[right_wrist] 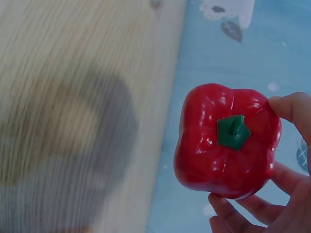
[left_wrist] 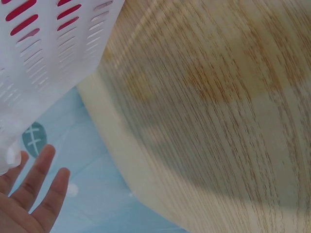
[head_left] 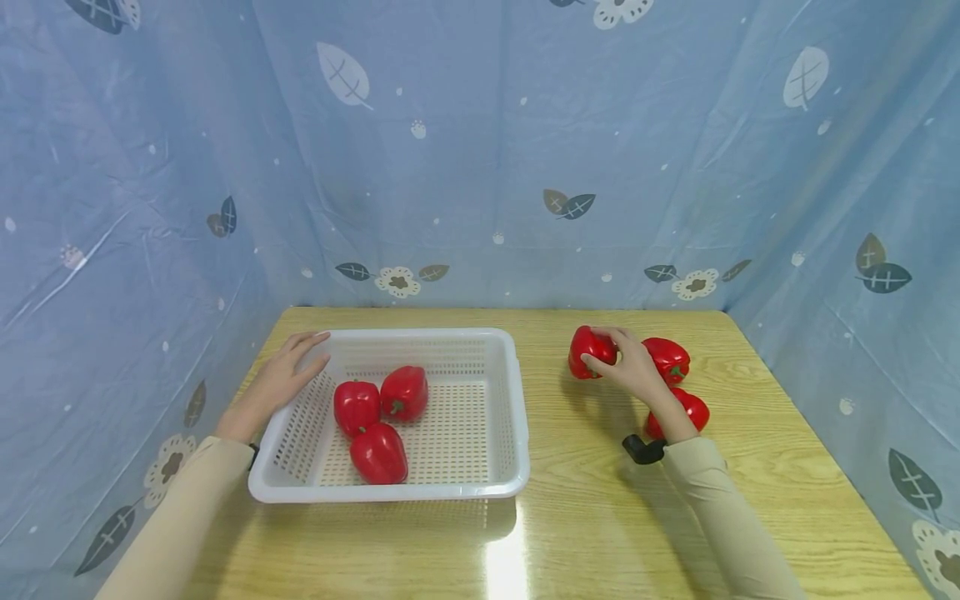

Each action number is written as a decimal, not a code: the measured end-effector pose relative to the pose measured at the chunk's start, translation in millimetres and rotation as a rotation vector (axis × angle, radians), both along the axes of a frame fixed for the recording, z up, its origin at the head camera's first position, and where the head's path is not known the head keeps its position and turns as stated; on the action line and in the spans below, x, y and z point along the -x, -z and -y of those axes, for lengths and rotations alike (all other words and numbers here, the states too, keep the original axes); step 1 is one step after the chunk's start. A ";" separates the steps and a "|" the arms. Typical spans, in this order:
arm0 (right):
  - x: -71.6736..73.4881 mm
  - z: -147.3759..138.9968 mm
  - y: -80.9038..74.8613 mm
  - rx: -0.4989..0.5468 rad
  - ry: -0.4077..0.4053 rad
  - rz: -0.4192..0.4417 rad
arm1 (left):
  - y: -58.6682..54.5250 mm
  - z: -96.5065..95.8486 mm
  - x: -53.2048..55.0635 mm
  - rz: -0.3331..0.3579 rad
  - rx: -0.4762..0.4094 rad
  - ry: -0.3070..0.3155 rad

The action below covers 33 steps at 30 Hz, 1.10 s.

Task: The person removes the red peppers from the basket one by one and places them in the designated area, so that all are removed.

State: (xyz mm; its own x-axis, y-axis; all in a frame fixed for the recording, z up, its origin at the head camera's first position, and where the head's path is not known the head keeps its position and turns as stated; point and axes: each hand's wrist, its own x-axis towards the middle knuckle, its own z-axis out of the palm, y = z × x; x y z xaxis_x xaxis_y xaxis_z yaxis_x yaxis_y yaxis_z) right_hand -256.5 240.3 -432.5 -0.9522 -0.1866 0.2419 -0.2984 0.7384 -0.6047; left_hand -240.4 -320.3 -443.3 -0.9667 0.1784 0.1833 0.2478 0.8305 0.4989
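A red bell pepper (head_left: 584,354) with a green stem is held by my right hand (head_left: 630,364), thumb on one side and fingers on the other. The right wrist view shows this bell pepper (right_wrist: 209,141) from its stem end, lifted over the table. My left hand (head_left: 279,382) rests on the left rim of a white perforated plastic basket (head_left: 450,492), fingers spread and fairly straight. Three red bell peppers (head_left: 378,454) lie grouped in the left half of the basket. Two more bell peppers (head_left: 666,358) lie on the table beside and under my right forearm.
The basket stands on a light wood-grain table (head_left: 585,533). Blue patterned curtain (head_left: 465,183) closes off the back and both sides. A black wrist device (head_left: 643,450) juts from my right wrist, near the lower pepper (head_left: 693,407).
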 end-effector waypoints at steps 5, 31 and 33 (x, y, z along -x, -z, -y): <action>1.4 -6.5 3.2 -0.010 0.016 0.020 | -0.7 -1.0 0.0 0.004 0.002 -0.004; 1.8 -22.0 14.9 -0.174 0.081 0.049 | -2.5 0.0 -0.3 0.019 0.006 0.006; 2.2 -22.7 16.8 -0.181 0.079 0.049 | -2.1 0.0 -0.4 0.015 0.006 0.007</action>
